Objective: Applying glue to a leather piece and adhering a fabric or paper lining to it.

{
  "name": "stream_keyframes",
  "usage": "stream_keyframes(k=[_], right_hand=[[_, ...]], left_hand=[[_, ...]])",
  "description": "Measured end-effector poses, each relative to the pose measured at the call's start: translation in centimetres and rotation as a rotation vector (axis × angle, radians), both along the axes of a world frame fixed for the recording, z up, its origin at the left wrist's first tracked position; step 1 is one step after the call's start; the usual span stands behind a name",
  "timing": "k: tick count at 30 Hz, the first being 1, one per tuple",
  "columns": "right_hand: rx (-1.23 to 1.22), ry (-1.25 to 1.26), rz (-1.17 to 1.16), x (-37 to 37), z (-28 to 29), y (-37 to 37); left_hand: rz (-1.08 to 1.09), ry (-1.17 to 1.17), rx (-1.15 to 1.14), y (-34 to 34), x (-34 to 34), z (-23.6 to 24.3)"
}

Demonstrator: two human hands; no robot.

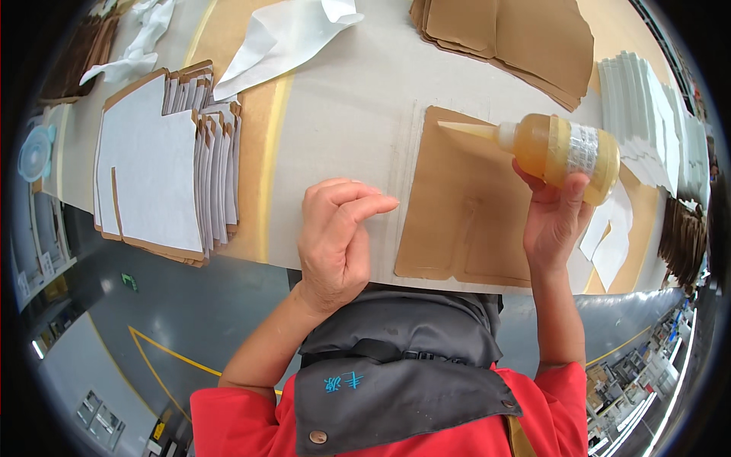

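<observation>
My right hand (554, 221) is wrapped round a glue bottle (563, 148), clear plastic with amber liquid and a long pale nozzle. The bottle lies almost level, its nozzle pointing left over the upper part of a brown leather-like panel (457, 206). That panel lies flat on the table near its front edge, partly hidden by the bottle and my right hand. To its left, my left hand (335, 232) hovers with nothing in it, the index finger stretched toward the panel and the other fingers loosely bent.
On the left stands a fanned stack of white-faced panels with brown edges (148, 167). Brown panels (506, 34) are piled at the back right, with white pieces (640, 114) stacked beyond. White sheets (282, 38) lie at the back; a white scrap (611, 232) is near my right hand.
</observation>
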State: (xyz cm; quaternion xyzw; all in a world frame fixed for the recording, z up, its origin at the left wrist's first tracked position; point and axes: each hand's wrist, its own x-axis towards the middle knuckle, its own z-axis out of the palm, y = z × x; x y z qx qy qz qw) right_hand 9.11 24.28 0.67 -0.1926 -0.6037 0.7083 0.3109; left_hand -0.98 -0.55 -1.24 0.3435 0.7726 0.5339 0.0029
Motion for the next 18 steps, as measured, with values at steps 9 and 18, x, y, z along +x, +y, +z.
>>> stream_keyframes(k=[9, 18], right_hand=[[-0.057, -0.070, 0.052, 1.3, 0.1, -0.3], [-0.050, -0.178, 0.145, 5.9, 0.4, -2.8]], left_hand=[[0.009, 0.013, -0.008, 0.1, -0.1, -0.1], [0.007, 0.015, -0.003, 0.1, 0.0, -0.3]])
